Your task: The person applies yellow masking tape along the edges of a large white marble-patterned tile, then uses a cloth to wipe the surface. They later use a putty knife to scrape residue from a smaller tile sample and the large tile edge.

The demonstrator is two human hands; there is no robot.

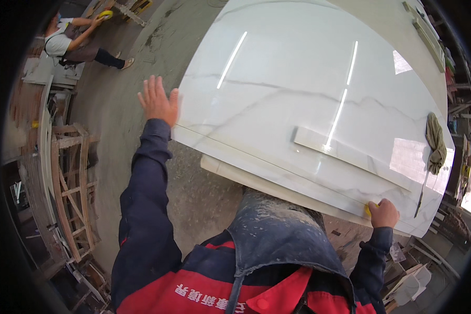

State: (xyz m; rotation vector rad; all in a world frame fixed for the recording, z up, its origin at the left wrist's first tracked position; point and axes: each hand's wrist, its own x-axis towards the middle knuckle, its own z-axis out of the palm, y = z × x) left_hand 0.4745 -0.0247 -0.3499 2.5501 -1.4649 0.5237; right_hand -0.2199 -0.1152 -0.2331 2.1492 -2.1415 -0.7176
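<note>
A large glossy white slab with grey veins lies in front of me. My left hand is at its left edge, fingers stretched and spread, holding nothing. At the near right edge, my right hand is closed round a small yellow object, mostly hidden by my fingers, so its kind is unclear. Along the slab's near edge runs a narrow white strip, with a thin seam between. A shorter veined strip lies on top of the slab, towards the right.
A crumpled grey-green cloth lies at the slab's right end, beside a thin dark rod. Below the near edge a pale board edge juts out. Wooden frames stand left; a co-worker at far left holds a yellow roll.
</note>
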